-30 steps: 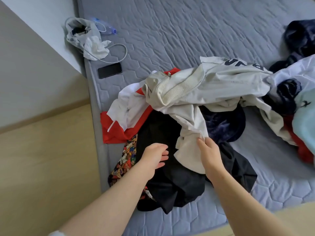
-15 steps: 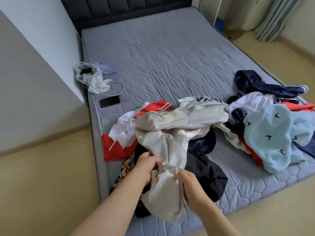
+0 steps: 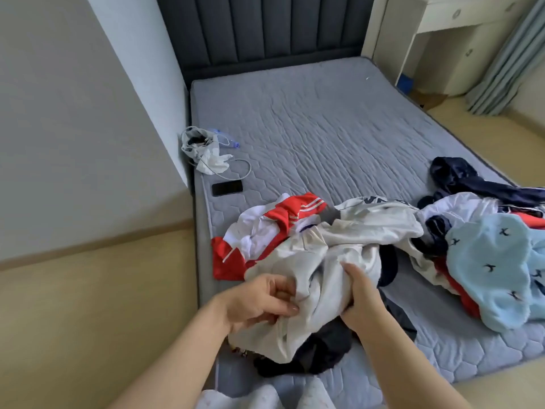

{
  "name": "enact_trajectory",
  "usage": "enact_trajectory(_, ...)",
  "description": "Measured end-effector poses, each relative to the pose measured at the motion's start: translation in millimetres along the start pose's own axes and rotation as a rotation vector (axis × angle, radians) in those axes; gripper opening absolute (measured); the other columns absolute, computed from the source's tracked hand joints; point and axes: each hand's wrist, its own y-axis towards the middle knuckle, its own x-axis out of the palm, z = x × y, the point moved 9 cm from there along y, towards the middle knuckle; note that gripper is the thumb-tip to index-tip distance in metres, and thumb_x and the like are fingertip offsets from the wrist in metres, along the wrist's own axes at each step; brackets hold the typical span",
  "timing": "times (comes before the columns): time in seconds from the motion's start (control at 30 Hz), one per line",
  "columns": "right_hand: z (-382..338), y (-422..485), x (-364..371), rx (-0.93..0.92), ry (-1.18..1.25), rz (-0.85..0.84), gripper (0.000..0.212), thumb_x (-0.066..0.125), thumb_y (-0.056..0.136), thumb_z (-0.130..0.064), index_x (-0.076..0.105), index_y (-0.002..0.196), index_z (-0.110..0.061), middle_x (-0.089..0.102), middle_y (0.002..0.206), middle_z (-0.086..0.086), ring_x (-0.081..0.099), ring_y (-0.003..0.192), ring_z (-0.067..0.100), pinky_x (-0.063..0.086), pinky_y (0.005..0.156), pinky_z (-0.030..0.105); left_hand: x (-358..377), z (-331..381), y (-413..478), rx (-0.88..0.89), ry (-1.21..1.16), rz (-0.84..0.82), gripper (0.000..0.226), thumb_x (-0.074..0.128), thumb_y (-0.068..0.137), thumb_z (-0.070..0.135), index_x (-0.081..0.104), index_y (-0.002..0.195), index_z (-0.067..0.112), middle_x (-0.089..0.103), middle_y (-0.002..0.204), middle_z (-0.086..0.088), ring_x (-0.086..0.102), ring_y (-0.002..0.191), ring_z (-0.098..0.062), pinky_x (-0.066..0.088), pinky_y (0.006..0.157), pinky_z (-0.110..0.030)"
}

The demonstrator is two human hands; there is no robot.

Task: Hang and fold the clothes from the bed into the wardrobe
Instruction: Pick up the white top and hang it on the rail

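Note:
A cream-white garment [image 3: 333, 252] lies bunched at the near edge of the grey mattress [image 3: 324, 128]. My left hand [image 3: 262, 302] pinches its fabric on the left, and my right hand [image 3: 359, 293] grips a fold on the right. Under it lie a black garment [image 3: 321, 352] and a red-and-white jersey [image 3: 265, 231]. To the right sit a light blue top with bird prints [image 3: 495, 267] and a navy garment [image 3: 472, 178]. No wardrobe is in view.
A black phone [image 3: 227, 188], a white cable and a crumpled grey-white bag [image 3: 203, 149] lie by the mattress's left edge. A dark padded headboard [image 3: 265, 31] stands behind. A white desk [image 3: 460, 31] and curtain are at the far right. Tan floor lies left of the bed.
My left hand has come onto the cream garment and both hands have gathered it toward the near edge. The view has tilted up, showing the headboard and desk.

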Motion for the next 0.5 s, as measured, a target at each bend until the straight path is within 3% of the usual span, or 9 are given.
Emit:
enact_trajectory(0.07,3.6,-0.2,-4.9,-0.009,-0.029,0.063,0.026,0.051,0.088,-0.013,0.057,0.112,-0.006,0.06,0.09,0.01,0.058,0.079,0.024,0.049,0.071,0.032,-14.9,-1.2,-7.8,-0.008,0.079,0.072,0.027,0.057,0.084,-0.01,0.066,0.089,0.015,0.069,0.082,0.004,0.063,0.076,-0.007,0.048,0.069,-0.019)
enact_trajectory(0.17,13.2,-3.6,-0.5,-0.009,-0.02,0.042,0.024,0.044,0.089,-0.008,0.059,0.108,-0.011,0.062,0.101,0.01,0.06,0.095,0.029,0.049,0.087,0.041,-48.6,-10.6,-13.4,-0.032,0.024,0.299,0.022,0.056,0.084,-0.004,0.066,0.088,0.015,0.064,0.086,-0.003,0.058,0.078,-0.014,0.043,0.071,-0.024)
enact_trajectory(0.3,17.2,-13.2,4.7,-0.01,-0.051,-0.033,0.018,0.044,0.087,-0.006,0.06,0.082,-0.012,0.063,0.081,0.009,0.06,0.077,0.025,0.048,0.08,0.038,-78.9,-30.5,-11.6,-0.125,-0.018,0.71,0.014,0.05,0.091,0.011,0.063,0.09,0.015,0.063,0.079,-0.003,0.057,0.07,-0.017,0.046,0.059,-0.025)
enact_trajectory(0.33,17.8,-15.3,4.3,-0.005,-0.053,-0.05,0.019,0.044,0.086,-0.005,0.058,0.075,-0.011,0.063,0.074,0.009,0.06,0.071,0.024,0.048,0.075,0.036,-73.6,-36.9,-6.3,-0.169,-0.133,0.712,0.012,0.054,0.091,0.023,0.062,0.087,0.015,0.062,0.077,-0.004,0.057,0.068,-0.019,0.048,0.059,-0.026)
enact_trajectory(0.4,19.7,-22.0,5.6,0.023,-0.064,-0.121,0.017,0.046,0.083,-0.008,0.059,0.072,-0.011,0.063,0.075,0.011,0.061,0.074,0.026,0.047,0.078,0.036,-50.3,-50.8,12.0,-0.309,-0.426,0.58,0.034,0.064,0.081,0.045,0.068,0.089,0.013,0.065,0.081,-0.008,0.063,0.078,-0.025,0.054,0.075,-0.035)
enact_trajectory(0.43,21.2,-25.6,5.8,0.046,-0.074,-0.16,0.015,0.049,0.08,-0.01,0.062,0.073,-0.01,0.064,0.078,0.012,0.062,0.078,0.028,0.047,0.082,0.038,-38.0,-52.5,21.6,-0.348,-0.506,0.508,0.04,0.069,0.075,0.048,0.07,0.089,0.011,0.068,0.086,-0.009,0.065,0.084,-0.026,0.053,0.081,-0.036)
enact_trajectory(0.5,20.7,-33.5,2.2,0.066,-0.126,-0.224,0.018,0.053,0.078,-0.014,0.068,0.068,-0.01,0.068,0.077,0.01,0.066,0.078,0.027,0.05,0.079,0.035,-23.4,-53.9,36.8,-0.384,-0.55,0.448,0.036,0.073,0.074,0.04,0.069,0.085,0.006,0.069,0.081,-0.011,0.066,0.077,-0.025,0.054,0.073,-0.031)
